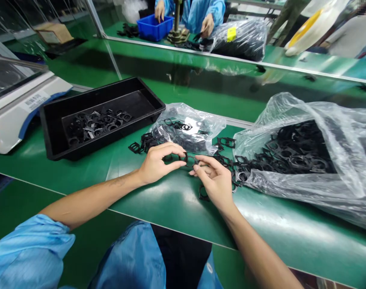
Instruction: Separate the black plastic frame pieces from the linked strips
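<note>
My left hand [158,162] pinches a small black ring [185,157] between thumb and fingertips, held on edge above the table. Close beside it, my right hand [215,178] has its thumb and fingers closed on a thin black plastic frame [193,161]. The two parts meet or nearly meet; I cannot tell whether they touch. Loose black plastic frames [226,142] lie around and behind my right hand, one of them partly under it. Behind both hands is a clear plastic bag [214,122] with black parts and a white label.
A black tray [103,141] of small black parts stands at left, beside a white scale [23,104]. At right lies a large open plastic bag [351,156] spilling black frames. Beyond a metal rail [201,52], a person in blue sleeves works at a blue bin [155,30].
</note>
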`<state>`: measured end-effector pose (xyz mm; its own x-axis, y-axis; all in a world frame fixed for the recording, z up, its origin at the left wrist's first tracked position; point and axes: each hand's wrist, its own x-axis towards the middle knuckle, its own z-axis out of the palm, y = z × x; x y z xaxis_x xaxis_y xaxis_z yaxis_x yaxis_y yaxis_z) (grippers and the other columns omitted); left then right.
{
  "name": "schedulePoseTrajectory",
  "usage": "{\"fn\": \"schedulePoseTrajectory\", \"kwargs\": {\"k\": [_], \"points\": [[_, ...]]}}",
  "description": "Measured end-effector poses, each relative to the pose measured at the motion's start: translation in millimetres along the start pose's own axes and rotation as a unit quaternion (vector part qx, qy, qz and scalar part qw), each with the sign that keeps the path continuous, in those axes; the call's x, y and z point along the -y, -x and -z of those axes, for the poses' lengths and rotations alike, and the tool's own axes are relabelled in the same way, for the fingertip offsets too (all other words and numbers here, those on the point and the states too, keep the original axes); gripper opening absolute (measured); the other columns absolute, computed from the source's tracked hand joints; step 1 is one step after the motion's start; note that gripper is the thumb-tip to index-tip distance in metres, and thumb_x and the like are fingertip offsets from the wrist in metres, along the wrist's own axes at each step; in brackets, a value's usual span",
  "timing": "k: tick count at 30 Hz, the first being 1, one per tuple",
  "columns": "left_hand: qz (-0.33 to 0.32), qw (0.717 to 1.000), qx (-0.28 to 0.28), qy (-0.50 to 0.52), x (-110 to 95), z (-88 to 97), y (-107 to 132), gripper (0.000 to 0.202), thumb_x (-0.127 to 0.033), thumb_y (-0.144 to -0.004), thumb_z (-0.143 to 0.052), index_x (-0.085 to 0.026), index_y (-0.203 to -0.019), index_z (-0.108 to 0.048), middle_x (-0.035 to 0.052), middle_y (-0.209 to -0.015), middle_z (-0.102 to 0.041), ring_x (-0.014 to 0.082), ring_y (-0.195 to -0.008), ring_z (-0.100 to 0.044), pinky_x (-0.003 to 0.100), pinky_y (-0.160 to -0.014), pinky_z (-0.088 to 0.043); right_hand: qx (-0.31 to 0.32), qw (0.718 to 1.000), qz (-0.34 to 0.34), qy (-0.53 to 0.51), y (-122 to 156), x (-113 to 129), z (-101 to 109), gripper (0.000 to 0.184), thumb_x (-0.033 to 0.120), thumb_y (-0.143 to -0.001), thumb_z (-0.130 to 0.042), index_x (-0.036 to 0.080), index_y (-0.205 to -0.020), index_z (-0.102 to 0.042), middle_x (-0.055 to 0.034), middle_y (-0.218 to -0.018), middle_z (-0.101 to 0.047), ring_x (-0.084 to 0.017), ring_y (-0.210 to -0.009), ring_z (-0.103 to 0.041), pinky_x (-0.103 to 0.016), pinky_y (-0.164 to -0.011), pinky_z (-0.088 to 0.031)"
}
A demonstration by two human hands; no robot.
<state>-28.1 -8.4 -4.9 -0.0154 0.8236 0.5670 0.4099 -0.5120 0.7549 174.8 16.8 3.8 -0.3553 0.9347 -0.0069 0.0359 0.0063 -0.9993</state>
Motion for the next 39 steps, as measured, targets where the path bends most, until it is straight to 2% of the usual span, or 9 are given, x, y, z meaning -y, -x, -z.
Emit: {"fn": "schedulePoseTrajectory", "kwargs": {"k": [4,8,13,19,25,33,39], "points": [[-0.076,0.994,0.032,-0.065,-2.8,0.7,1.9,0.022,-0.026,-0.086,-0.078,-0.017,-0.105,-0.071,0.0064,-0.095,-0.076,0.0167,-0.087,-0.072,0.029,-0.084,-0.058,-0.002,0.999,-0.02,-0.039,-2.2,1.0,-0.2,0.044,0.044,-0.076,-0.085,0.02,-0.108,-0.068,0.001,-0.084,-0.065,-0.014,-0.065,-0.073,-0.028,-0.07,-0.061],[-0.137,0.985,0.049,-0.098,-0.4,-0.3,3.0,0.024,-0.023,-0.089,-0.074,-0.017,-0.112,-0.071,0.0094,-0.103,-0.074,0.0183,-0.094,-0.071,0.032,-0.088,-0.058,-0.005,0.997,-0.04,-0.062,-3.7,2.1,-1.0,0.042,0.044,-0.071,-0.089,0.019,-0.098,-0.07,0.0001,-0.081,-0.068,-0.014,-0.065,-0.073,-0.028,-0.07,-0.062],[-0.133,0.983,0.059,-0.11,3.5,-1.5,4.9,0.026,-0.022,-0.091,-0.071,-0.021,-0.117,-0.071,0.007,-0.1,-0.069,0.0172,-0.091,-0.068,0.032,-0.083,-0.059,0.003,0.997,-0.045,-0.059,-3.4,4.7,-1.7,0.038,0.046,-0.071,-0.088,0.018,-0.093,-0.074,-0.0021,-0.077,-0.072,-0.016,-0.065,-0.074,-0.031,-0.07,-0.064],[-0.13,0.983,0.077,-0.102,5.8,-0.8,5.8,0.028,-0.023,-0.091,-0.071,-0.022,-0.119,-0.071,0.0064,-0.1,-0.068,0.0164,-0.09,-0.067,0.031,-0.082,-0.059,-0.006,0.998,-0.047,-0.049,-3.1,5.5,-1.2,0.037,0.049,-0.071,-0.087,0.019,-0.089,-0.076,-0.0037,-0.077,-0.076,-0.018,-0.065,-0.074,-0.035,-0.071,-0.066],[-0.13,0.983,0.079,-0.101,6.8,0.0,6.1,0.029,-0.023,-0.091,-0.072,-0.021,-0.119,-0.071,0.0063,-0.099,-0.067,0.0153,-0.087,-0.067,0.029,-0.079,-0.059,-0.01,0.997,-0.05,-0.058,-3.6,2.5,-1.1,0.035,0.047,-0.072,-0.087,0.019,-0.089,-0.077,-0.0031,-0.076,-0.076,-0.018,-0.065,-0.074,-0.034,-0.072,-0.065],[-0.116,0.987,0.078,-0.083,5.2,-0.6,5.9,0.026,-0.024,-0.09,-0.073,-0.021,-0.116,-0.073,0.0099,-0.112,-0.072,0.0193,-0.101,-0.071,0.035,-0.092,-0.061,-0.002,0.997,-0.053,-0.061,-3.4,5.3,-1.0,0.039,0.05,-0.069,-0.088,0.019,-0.089,-0.077,-0.0034,-0.074,-0.076,-0.019,-0.064,-0.075,-0.035,-0.069,-0.065],[-0.128,0.987,0.078,-0.065,3.4,-1.4,5.4,0.027,-0.023,-0.09,-0.072,-0.02,-0.117,-0.072,0.0092,-0.106,-0.074,0.0178,-0.096,-0.073,0.031,-0.088,-0.062,0.004,0.997,-0.045,-0.063,-2.8,5.8,-1.5,0.037,0.05,-0.072,-0.086,0.019,-0.087,-0.075,-0.0029,-0.075,-0.075,-0.017,-0.063,-0.073,-0.033,-0.068,-0.063]]}}
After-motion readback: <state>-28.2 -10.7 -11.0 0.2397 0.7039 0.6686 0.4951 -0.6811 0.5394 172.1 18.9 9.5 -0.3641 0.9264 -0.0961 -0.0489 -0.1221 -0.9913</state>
